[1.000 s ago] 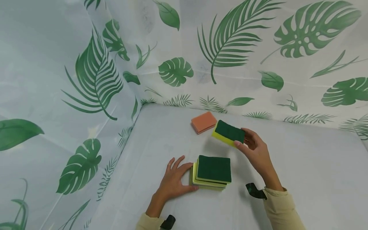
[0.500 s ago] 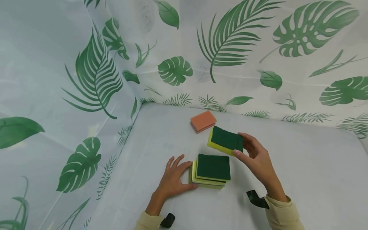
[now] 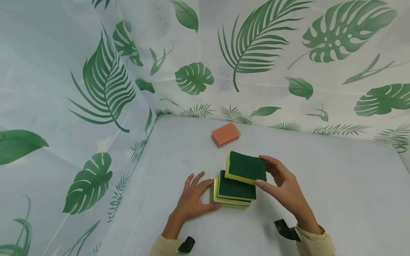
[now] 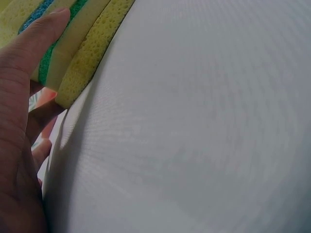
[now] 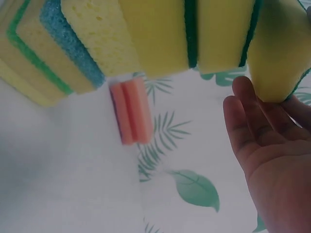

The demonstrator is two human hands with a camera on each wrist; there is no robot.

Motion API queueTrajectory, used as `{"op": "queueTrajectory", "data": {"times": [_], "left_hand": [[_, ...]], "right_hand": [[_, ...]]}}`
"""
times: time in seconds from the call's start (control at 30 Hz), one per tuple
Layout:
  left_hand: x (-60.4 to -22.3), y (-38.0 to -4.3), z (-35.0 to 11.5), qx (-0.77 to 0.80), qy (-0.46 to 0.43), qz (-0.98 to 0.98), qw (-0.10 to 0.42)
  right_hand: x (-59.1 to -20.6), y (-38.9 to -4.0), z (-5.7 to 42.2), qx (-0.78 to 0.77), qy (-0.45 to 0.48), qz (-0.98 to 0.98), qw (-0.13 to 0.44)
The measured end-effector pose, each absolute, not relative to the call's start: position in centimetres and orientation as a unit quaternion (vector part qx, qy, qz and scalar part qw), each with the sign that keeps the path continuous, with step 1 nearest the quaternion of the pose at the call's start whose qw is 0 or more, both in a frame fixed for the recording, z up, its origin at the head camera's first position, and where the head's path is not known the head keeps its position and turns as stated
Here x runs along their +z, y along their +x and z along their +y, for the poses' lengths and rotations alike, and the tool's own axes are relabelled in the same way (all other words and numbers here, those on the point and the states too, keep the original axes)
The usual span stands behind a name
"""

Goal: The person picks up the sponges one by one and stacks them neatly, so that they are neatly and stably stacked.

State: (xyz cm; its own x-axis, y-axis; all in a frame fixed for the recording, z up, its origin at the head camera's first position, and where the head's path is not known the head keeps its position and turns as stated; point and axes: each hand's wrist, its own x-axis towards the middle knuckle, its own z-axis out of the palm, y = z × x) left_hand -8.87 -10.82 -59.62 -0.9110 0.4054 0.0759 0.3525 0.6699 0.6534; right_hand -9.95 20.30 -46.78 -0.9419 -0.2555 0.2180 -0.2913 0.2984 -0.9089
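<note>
A green-topped yellow scouring sponge [image 3: 246, 167] is pinched at its right end by my right hand [image 3: 286, 186]. It sits tilted just above the stack of sponges [image 3: 237, 188], overlapping the stack's far part in the head view. My left hand [image 3: 192, 202] grips the stack's left side, thumb along the near face and index finger at the far left corner. From the left wrist, the left thumb [image 4: 41, 36] lies across yellow layers with green and blue pads. In the right wrist view the right fingers [image 5: 238, 121] support the held sponge [image 5: 277, 53] from beneath.
Beyond the stack, an orange sponge block [image 3: 226, 134] with a grooved side lies on the white-covered table [image 3: 173, 149]. Leaf-printed sheets [image 3: 192, 42] rise along the back and left edges of the table. Each wrist wears a dark strap piece [image 3: 286, 230].
My right hand has brought the sponge nearer and lower, from beside the orange block to over the far part of the stack. The left hand keeps its place at the stack.
</note>
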Motion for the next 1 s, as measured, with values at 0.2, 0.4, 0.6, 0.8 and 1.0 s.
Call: {"op": "queueTrajectory", "data": {"times": [0.2,0.4,0.6,0.8,1.0], "left_hand": [[-59.7,-8.9,-10.8,0.345,0.209,0.914,0.036],[-59.9,-8.9,-10.8,0.348,0.213,0.913,0.026],[-59.9,-8.9,-10.8,0.349,0.211,0.913,0.026],[-59.8,-8.9,-10.9,0.343,0.211,0.915,0.024],[-59.8,-8.8,-10.8,0.346,0.211,0.914,0.023]], "right_hand": [[-46.8,-9.5,20.2,0.564,0.179,-0.806,0.006],[-46.7,-9.0,20.1,0.565,0.191,-0.803,-0.002],[-47.1,-8.7,20.0,0.567,0.201,-0.799,-0.009],[-47.4,-8.7,20.1,0.571,0.222,-0.79,-0.018],[-47.5,-8.6,20.1,0.573,0.227,-0.787,-0.021]]}}
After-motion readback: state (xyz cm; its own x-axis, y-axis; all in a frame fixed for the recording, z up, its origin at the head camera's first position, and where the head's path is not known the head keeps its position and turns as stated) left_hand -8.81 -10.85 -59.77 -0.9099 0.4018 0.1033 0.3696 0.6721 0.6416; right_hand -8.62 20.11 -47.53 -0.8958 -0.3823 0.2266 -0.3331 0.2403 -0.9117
